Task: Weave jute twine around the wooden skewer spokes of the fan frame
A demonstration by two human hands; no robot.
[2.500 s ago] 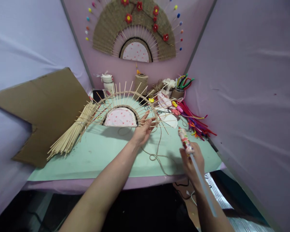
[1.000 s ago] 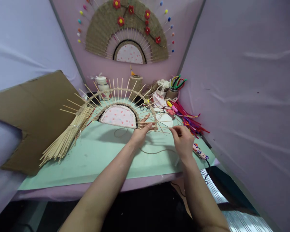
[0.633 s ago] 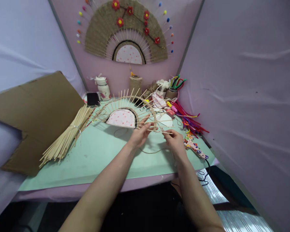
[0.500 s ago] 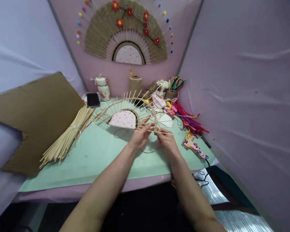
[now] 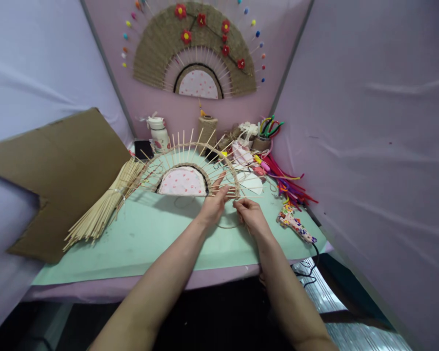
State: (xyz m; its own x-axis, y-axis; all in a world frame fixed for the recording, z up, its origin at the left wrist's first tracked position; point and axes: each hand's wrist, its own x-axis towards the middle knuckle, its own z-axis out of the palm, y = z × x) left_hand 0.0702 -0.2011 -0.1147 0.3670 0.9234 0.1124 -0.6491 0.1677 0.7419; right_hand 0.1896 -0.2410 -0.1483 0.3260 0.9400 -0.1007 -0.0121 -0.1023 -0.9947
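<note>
A half-round fan frame (image 5: 183, 182) of thin sticks, with a pink-dotted white centre, is held tilted above the table. Twine is woven in an arc across its sticks. My left hand (image 5: 215, 202) grips the frame at its lower right corner, fingers around the end sticks. Just right of that corner, my right hand (image 5: 249, 212) pinches the twine (image 5: 229, 227), which hangs in a loop below both hands. Part of the twine is hidden behind my right fingers.
A bundle of sticks (image 5: 106, 207) and bent cardboard (image 5: 58, 180) lie at left. A glue gun (image 5: 296, 223) and pipe cleaners (image 5: 287, 183) are at right. Behind stand a bottle (image 5: 159, 134), a twine spool (image 5: 207, 129) and a scissors cup (image 5: 261, 143). A finished fan (image 5: 153, 53) hangs on the wall.
The fan frame has turned to face me more and its left end has shifted slightly left. My right hand has moved a little down, off the frame's corner. The view has shifted slightly.
</note>
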